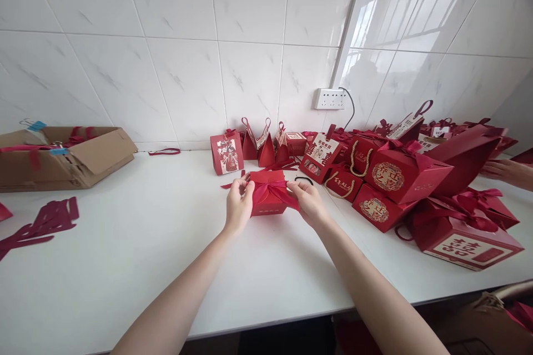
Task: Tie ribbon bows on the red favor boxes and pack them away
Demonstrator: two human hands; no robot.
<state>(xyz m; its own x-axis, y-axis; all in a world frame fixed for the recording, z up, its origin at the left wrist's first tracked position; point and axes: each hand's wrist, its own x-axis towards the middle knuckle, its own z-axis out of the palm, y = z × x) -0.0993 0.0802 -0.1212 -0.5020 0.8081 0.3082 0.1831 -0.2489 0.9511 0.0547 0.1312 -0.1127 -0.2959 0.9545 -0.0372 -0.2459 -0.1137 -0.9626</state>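
Centrally, I log one small red box (268,209) on the worktop (145,244), flanked evenly: left hand (238,201) and right hand (307,199) each pinched shut on its ribbon (268,189), one per side.

Gift-packing workroom, white tiled wall (166,39), white table (145,244), red gift boxes (393,177) (piled right)

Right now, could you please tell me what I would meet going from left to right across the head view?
A brown cardboard box → loose red ribbon by the wall → left hand → small red ribbon-tied paper box → right hand → large red gift box with a gold round emblem → another person's hand.
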